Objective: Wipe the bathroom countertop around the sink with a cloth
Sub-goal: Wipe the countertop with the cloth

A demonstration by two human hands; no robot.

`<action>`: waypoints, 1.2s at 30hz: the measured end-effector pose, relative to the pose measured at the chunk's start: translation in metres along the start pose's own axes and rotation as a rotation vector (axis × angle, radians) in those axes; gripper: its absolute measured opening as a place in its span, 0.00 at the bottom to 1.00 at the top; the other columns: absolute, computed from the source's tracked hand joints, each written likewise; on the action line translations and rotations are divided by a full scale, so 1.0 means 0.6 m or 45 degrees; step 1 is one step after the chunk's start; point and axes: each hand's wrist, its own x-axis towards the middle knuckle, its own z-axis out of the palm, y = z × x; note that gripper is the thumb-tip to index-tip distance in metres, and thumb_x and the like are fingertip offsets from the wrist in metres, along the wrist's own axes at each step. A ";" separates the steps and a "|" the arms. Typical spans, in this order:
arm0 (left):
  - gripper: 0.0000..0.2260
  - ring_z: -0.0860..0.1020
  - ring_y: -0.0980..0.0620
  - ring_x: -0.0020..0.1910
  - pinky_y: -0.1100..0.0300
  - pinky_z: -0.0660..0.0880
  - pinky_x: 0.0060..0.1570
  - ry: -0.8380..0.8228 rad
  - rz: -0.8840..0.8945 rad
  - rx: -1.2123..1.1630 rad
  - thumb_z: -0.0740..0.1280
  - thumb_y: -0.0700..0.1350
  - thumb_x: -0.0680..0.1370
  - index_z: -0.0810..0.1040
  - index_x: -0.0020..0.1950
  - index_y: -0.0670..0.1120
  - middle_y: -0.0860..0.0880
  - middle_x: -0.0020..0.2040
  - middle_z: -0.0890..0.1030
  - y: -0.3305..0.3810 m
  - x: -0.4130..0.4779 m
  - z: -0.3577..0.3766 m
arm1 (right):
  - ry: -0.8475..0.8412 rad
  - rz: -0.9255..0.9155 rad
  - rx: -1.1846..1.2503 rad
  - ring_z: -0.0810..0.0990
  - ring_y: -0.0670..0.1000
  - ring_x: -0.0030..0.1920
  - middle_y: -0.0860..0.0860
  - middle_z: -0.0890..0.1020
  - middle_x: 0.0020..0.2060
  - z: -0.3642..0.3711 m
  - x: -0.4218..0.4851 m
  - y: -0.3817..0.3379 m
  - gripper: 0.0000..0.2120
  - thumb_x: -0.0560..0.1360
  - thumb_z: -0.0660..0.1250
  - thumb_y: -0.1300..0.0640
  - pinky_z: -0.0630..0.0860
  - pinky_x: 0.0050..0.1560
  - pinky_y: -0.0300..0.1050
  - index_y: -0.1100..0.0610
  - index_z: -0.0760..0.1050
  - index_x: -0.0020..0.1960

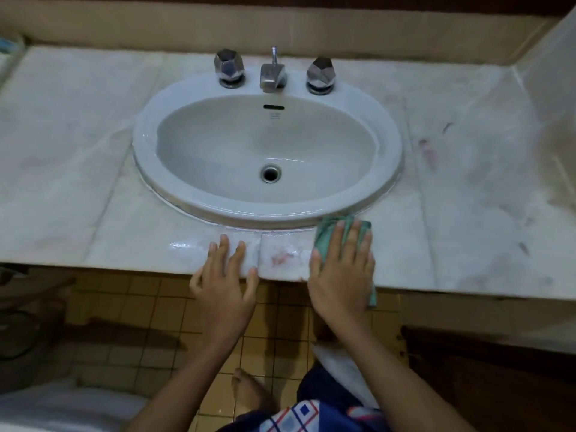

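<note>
Here the right hand (343, 275) lies flat on a green cloth (324, 240) and presses it onto the countertop (62, 151). Its fingers are straight and close together, not curled round the fabric. The cloth sits at about 5 o'clock from the sink (391, 151), touching the outer edge of the rim. A corner of it hangs over the front edge of the counter under the heel of the hand.

The left hand (224, 282) rests on the front edge at about 6 o'clock from the basin, just beside the right hand. Its fingers are straight and spread apart, the tips on the stone, and it holds nothing. Between the two hands the stone shines wet and carries a reddish stain (280, 257).

The faucet (272, 74) stands at 12 o'clock on the sink, with one faceted metal knob (228, 67) at 11 o'clock and another knob (320, 73) at 1 o'clock. The drain (271, 173) is in the bottom of the bowl. Dark smudges mark the counter out at 3 o'clock.

Below the counter are yellow floor tiles (140, 294), a bare foot (249, 391) and patterned shorts (305, 416).
</note>
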 end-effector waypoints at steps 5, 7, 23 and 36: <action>0.21 0.61 0.51 0.74 0.41 0.59 0.67 0.091 -0.004 -0.255 0.57 0.55 0.76 0.74 0.68 0.53 0.52 0.76 0.63 -0.019 0.003 -0.025 | -0.094 -0.435 -0.087 0.39 0.52 0.77 0.49 0.41 0.78 -0.013 -0.016 0.101 0.31 0.79 0.41 0.41 0.50 0.75 0.55 0.49 0.39 0.79; 0.20 0.61 0.49 0.74 0.39 0.59 0.67 0.218 -0.118 -0.311 0.60 0.53 0.76 0.73 0.67 0.53 0.51 0.76 0.62 -0.053 -0.001 -0.045 | -0.078 -0.279 -0.103 0.42 0.53 0.78 0.52 0.43 0.78 -0.022 0.015 0.112 0.32 0.79 0.39 0.41 0.52 0.75 0.57 0.52 0.40 0.79; 0.31 0.66 0.42 0.71 0.39 0.63 0.66 0.130 -0.536 -0.038 0.64 0.47 0.79 0.54 0.79 0.48 0.45 0.80 0.49 -0.337 0.049 -0.131 | -0.180 -0.594 -0.042 0.34 0.60 0.76 0.59 0.36 0.76 0.099 -0.056 -0.361 0.34 0.80 0.41 0.40 0.38 0.74 0.55 0.58 0.34 0.77; 0.42 0.76 0.56 0.54 0.53 0.71 0.58 -0.130 -0.302 -0.049 0.67 0.44 0.75 0.41 0.79 0.59 0.56 0.77 0.31 -0.401 0.023 -0.173 | -0.137 -0.873 -0.165 0.39 0.52 0.77 0.50 0.39 0.78 0.105 -0.042 -0.364 0.33 0.79 0.40 0.37 0.46 0.76 0.51 0.50 0.39 0.79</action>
